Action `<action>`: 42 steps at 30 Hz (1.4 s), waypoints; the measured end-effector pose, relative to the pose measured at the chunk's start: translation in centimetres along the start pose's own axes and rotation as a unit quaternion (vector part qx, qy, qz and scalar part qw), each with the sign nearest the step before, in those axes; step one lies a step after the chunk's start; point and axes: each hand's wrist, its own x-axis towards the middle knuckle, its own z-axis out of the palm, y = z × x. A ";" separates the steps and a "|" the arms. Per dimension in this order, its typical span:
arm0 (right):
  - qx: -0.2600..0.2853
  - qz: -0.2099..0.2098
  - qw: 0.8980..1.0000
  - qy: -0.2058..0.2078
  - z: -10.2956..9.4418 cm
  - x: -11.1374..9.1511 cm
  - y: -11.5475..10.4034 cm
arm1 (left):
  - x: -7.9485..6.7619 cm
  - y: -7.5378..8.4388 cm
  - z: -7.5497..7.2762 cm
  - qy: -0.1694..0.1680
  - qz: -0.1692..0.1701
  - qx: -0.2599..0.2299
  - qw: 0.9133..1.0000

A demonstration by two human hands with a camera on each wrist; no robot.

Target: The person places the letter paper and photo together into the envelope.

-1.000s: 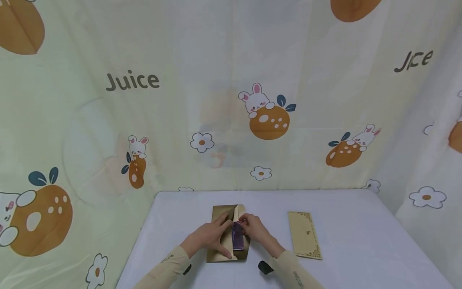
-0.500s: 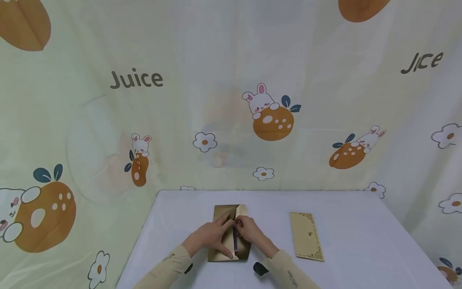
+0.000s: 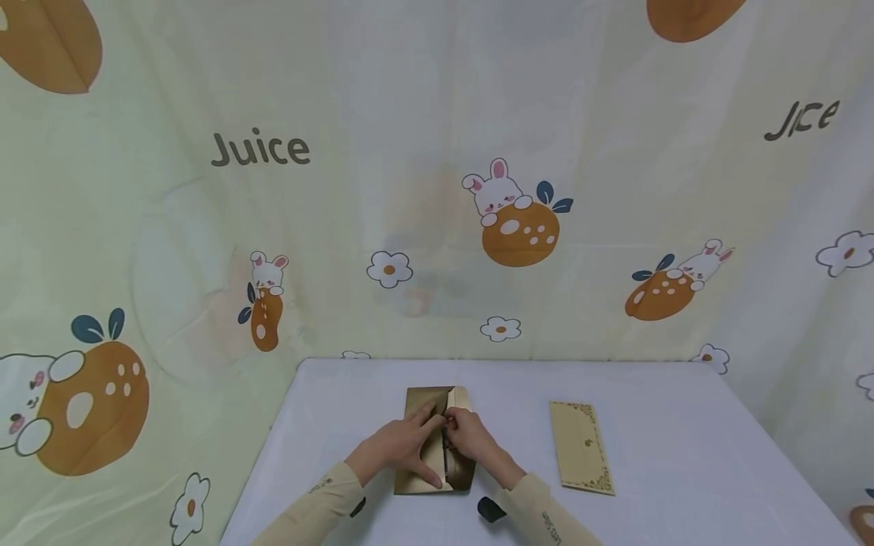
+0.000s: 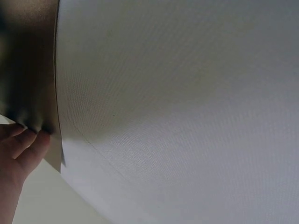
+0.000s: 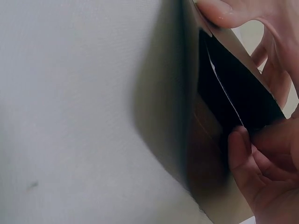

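Note:
A gold envelope (image 3: 418, 484) lies on the white table, its mouth parted and facing right. My left hand (image 3: 399, 446) rests spread across it, the thumb near the lower end of the mouth and the fingers near the upper end. At the mouth my right hand (image 3: 470, 434) pinches a thin purple card. In the right wrist view only the pale edge of the card (image 5: 225, 88) shows inside the dark opening of the envelope (image 5: 191, 154), with my right hand (image 5: 264, 172) at its lower end. The rest of the card is hidden inside.
To the right lies a flat cream-gold rectangular piece (image 3: 583, 447) with a patterned border, apart from both hands. The white table (image 3: 683, 440) meets a printed curtain (image 3: 437, 227) at its back edge.
The purple card has moved left into the envelope until little more than its edge shows. My right hand has gone left with it; the left hand keeps its place on the envelope.

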 end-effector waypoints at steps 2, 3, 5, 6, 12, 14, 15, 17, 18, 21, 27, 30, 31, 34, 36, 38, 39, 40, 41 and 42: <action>-0.011 -0.006 1.000 0.010 -0.1 -0.1 0.0 | 0.0 0.0 0.0 0.001 0.001 -0.002 1.000; -0.013 -0.007 1.000 0.015 -0.2 -0.2 0.0 | 0.1 0.0 0.0 0.001 0.001 -0.005 1.000; -0.013 -0.006 1.000 0.022 -0.4 -0.4 0.0 | 0.1 0.0 0.1 0.000 0.001 -0.008 1.000; -0.011 -0.004 1.000 0.023 -0.6 -0.5 0.0 | 0.1 0.0 0.1 0.000 0.002 -0.010 1.000; 0.016 0.012 1.000 0.024 -1.6 -1.3 0.3 | 0.2 -0.1 0.2 0.000 -0.003 -0.010 1.000; 0.014 0.017 0.999 0.027 -2.1 -1.7 0.5 | 0.2 -0.1 0.2 0.000 -0.006 -0.010 1.000; 0.016 0.020 0.999 0.028 -2.3 -1.9 0.7 | 0.2 -0.1 0.2 0.000 -0.007 -0.011 1.000; 0.011 0.022 0.999 0.028 -2.8 -2.2 0.9 | 0.1 -0.1 0.2 -0.001 -0.009 -0.009 1.000; 0.011 0.024 0.999 0.026 -3.1 -2.4 1.0 | 0.1 -0.1 0.2 -0.002 -0.009 -0.009 1.000; 0.013 0.039 0.999 0.025 -3.9 -3.2 1.3 | 0.2 -0.1 0.2 -0.005 -0.012 -0.007 1.000; 0.000 0.073 0.996 0.043 -5.5 -4.5 2.3 | 0.3 -0.2 0.5 -0.003 -0.013 -0.002 1.000; -0.013 0.089 0.994 0.055 -6.3 -5.1 3.0 | 0.3 -0.1 0.6 -0.003 -0.012 -0.005 1.000; -0.018 0.095 0.994 0.058 -6.6 -5.3 3.3 | 0.3 -0.1 0.6 -0.003 -0.012 -0.005 1.000; -0.023 0.119 0.990 0.065 -7.8 -6.2 4.1 | 0.4 -0.1 0.6 -0.005 -0.010 -0.008 1.000; -0.025 0.131 0.989 0.069 -8.5 -6.9 4.8 | 0.4 -0.1 0.6 -0.006 -0.009 -0.010 1.000; -0.025 0.136 0.988 0.072 -9.3 -7.6 5.5 | 0.5 -0.1 0.6 -0.008 -0.009 -0.011 1.000; -0.025 0.136 0.988 0.074 -9.7 -8.0 5.9 | 0.5 -0.2 0.7 -0.010 -0.009 -0.012 1.000; -0.023 0.132 0.988 0.076 -10.1 -8.4 6.4 | 0.4 -0.2 0.7 -0.013 -0.010 -0.015 1.000; -0.023 0.125 0.989 0.078 -10.6 -8.7 6.8 | 0.4 -0.2 0.7 -0.014 -0.010 -0.016 1.000; -0.025 0.120 0.989 0.080 -10.9 -9.1 7.3 | 0.4 -0.2 0.7 -0.015 -0.011 -0.017 1.000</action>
